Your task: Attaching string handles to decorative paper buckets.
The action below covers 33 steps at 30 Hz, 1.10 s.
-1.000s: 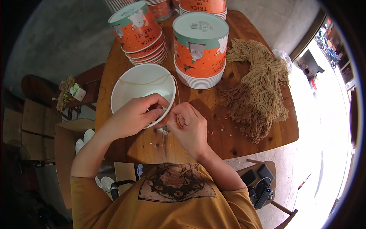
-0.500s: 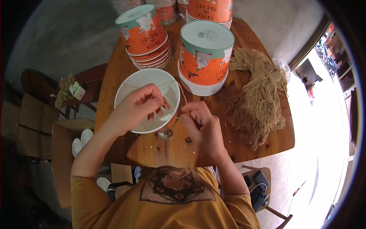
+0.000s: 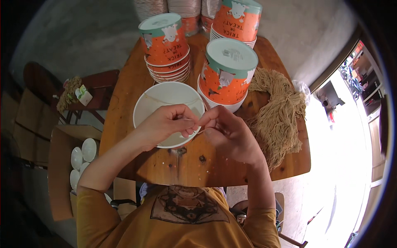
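Behind fingers (image 3: 185, 123), white bucket (image 3: 149, 110) partly hidden.

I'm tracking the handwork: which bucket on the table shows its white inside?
The front bucket, at the left hand; the three green-topped stacks beyond it show upturned bases.

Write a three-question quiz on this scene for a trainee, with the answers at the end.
1. Which way does the mouth of the white-lined bucket by the left hand face?
2. True or false: the tan cord bundle lies to the right of that bucket.
3. The printed stack between bucket and bundle stands: a) mouths up; b) mouths down; c) on its side.
Key: 1 upward; 2 true; 3 b.
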Tool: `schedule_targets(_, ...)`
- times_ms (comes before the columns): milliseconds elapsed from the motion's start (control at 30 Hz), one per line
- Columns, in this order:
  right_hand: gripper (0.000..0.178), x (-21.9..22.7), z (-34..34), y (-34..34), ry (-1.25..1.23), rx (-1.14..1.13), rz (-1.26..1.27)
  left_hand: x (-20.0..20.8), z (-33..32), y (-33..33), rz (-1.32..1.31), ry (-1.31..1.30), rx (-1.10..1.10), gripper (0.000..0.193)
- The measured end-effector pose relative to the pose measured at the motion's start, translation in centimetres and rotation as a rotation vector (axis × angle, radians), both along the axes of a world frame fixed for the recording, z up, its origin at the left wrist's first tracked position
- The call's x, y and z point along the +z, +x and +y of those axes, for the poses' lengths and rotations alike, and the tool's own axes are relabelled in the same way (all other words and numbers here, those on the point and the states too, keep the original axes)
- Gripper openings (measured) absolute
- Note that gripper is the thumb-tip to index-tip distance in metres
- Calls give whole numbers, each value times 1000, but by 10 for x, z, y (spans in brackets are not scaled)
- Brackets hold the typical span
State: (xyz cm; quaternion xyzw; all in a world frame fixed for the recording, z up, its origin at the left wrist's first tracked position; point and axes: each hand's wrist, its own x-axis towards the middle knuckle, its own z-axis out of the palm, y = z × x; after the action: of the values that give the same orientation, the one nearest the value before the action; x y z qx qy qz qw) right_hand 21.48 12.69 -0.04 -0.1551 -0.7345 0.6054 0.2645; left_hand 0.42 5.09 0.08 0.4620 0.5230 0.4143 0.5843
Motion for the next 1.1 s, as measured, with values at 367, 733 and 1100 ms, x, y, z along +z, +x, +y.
schedule_targets(367,9,11,25,-29,140,123,-31,-5,4,5,-11,-30,-44,19)
schedule_targets(733,14,-31,15,-13,270,-366,-29,-11,10,3,-88,-87,-128,18)
schedule_targets(1100,24,-47,-23,-5,470,-521,22,-14,14,5,-200,-68,-127,12)
